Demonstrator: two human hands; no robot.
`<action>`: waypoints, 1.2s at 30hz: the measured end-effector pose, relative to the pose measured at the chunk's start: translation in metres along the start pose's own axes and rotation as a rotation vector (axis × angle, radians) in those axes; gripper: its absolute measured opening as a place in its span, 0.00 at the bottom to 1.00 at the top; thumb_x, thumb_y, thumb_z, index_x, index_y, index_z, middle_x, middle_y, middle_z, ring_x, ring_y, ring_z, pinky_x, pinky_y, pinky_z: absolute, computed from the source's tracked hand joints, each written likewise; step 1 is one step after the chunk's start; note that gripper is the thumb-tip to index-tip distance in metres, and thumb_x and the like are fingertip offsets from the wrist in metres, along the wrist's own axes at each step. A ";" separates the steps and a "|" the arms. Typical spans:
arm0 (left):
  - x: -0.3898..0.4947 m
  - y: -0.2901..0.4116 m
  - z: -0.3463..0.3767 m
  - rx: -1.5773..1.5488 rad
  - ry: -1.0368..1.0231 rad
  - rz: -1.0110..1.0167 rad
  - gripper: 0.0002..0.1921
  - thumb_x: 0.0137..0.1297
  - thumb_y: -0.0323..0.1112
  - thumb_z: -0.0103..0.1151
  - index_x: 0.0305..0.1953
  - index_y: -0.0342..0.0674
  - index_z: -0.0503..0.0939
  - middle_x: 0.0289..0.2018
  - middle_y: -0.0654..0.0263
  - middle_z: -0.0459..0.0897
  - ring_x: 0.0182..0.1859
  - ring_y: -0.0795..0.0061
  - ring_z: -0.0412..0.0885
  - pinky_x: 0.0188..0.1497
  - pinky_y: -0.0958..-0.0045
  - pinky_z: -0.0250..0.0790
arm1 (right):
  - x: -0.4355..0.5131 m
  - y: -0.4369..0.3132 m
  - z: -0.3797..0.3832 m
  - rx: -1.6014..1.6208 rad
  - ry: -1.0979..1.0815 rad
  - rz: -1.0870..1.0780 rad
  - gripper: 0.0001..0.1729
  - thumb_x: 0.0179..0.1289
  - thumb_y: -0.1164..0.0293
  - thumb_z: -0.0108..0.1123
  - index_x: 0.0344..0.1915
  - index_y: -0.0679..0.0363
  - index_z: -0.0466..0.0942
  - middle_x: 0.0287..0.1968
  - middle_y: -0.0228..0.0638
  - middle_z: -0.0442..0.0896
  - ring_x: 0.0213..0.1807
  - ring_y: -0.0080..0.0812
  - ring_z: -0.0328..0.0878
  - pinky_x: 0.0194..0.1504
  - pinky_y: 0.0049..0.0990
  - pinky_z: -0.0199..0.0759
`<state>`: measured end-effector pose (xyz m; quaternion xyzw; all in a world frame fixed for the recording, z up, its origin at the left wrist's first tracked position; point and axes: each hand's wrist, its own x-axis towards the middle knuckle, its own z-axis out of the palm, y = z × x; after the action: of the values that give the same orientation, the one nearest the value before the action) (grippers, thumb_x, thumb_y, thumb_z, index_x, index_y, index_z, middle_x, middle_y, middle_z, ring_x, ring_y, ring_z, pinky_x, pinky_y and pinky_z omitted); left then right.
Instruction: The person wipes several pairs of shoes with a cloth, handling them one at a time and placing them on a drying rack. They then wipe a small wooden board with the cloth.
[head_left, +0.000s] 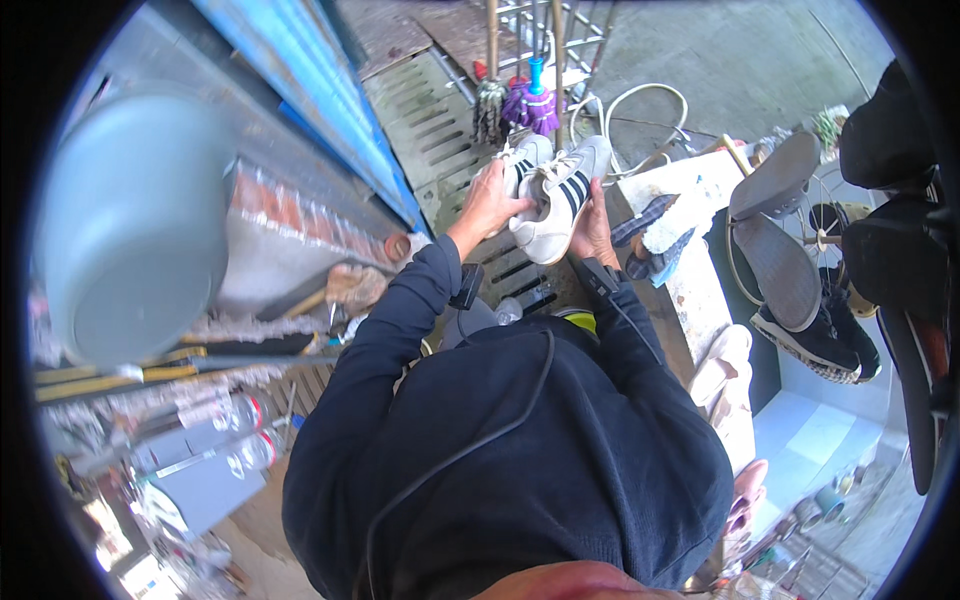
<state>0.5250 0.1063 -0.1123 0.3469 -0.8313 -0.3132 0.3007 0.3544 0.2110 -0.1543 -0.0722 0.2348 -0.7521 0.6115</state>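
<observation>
A pair of white sneakers with dark side stripes is held up side by side in front of me. My left hand (491, 202) grips the left sneaker (523, 156), its thumb reaching to the opening of the other shoe. Around the outer side and heel of the right sneaker (564, 199) is my right hand (595, 229). Both shoes point away from me, laces upward. Just right of my right hand, dark patterned slippers (643, 219) and a white fluffy item (666, 231) lie on a pale ledge (694, 300).
Beyond the shoes stand a purple mop (534, 105) and a grey string mop (490, 112) over slotted drain covers (427, 112). Grey slippers (776, 270) and black shoes (814, 345) hang at right. A large grey tub (135, 225) is at left, beside a brick-edged wall (300, 217).
</observation>
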 end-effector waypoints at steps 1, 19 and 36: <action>0.017 0.001 0.002 -0.029 -0.031 0.011 0.36 0.44 0.40 0.74 0.52 0.35 0.64 0.35 0.48 0.79 0.41 0.47 0.81 0.45 0.58 0.72 | 0.006 -0.008 0.001 -0.021 0.072 -0.059 0.31 0.71 0.48 0.52 0.62 0.60 0.70 0.59 0.38 0.79 0.60 0.36 0.76 0.64 0.39 0.67; 0.194 0.008 0.154 -0.388 -0.585 0.404 0.08 0.54 0.34 0.61 0.33 0.38 0.84 0.32 0.51 0.75 0.44 0.51 0.76 0.46 0.60 0.67 | 0.055 -0.110 -0.030 -0.232 0.494 -0.374 0.23 0.65 0.44 0.59 0.46 0.51 0.75 0.21 0.18 0.72 0.15 0.14 0.59 0.17 0.18 0.48; 0.332 0.035 0.172 -0.590 -0.655 0.293 0.14 0.53 0.26 0.65 0.44 0.41 0.85 0.30 0.77 0.77 0.31 0.88 0.69 0.34 0.84 0.62 | 0.052 -0.154 0.023 -1.129 0.878 -0.966 0.61 0.39 0.59 0.83 0.64 0.67 0.49 0.58 0.48 0.62 0.59 0.42 0.69 0.55 0.36 0.72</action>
<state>0.1961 -0.0744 -0.1007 0.0082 -0.7982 -0.5836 0.1492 0.2142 0.1771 -0.0756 -0.1602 0.7320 -0.6603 -0.0489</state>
